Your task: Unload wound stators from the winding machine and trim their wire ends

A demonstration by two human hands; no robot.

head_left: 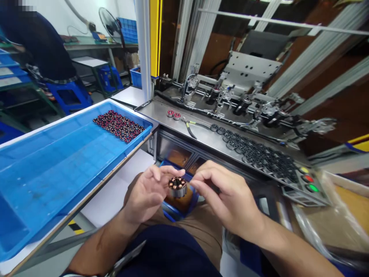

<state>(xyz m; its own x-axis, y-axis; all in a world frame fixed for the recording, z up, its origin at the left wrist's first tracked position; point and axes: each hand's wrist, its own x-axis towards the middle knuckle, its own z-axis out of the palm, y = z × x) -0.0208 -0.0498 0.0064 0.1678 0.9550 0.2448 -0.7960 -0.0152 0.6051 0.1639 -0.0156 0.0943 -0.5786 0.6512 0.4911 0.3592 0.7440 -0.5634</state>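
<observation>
A small motor stator [178, 187], a steel ring with copper windings on top, is in front of my lap between my two hands. My left hand [147, 192] has it at the fingers, with the thumb low and the index finger curved behind the ring. To its right my right hand [227, 192] has thumb and index finger pinched together close to the stator's edge. Whatever is in that pinch, perhaps a thin wire end, is too small to make out. The other fingers of my right hand are curled in.
A blue tray [57, 169] on the left holds many red-and-copper stators [119, 125]. On the metal bench are two red stators [173, 114], cutters [190, 129] and many black rings [256, 152]. A button box [308, 184] sits right, and a machine [239, 88] stands behind. A person [49, 46] sits far left.
</observation>
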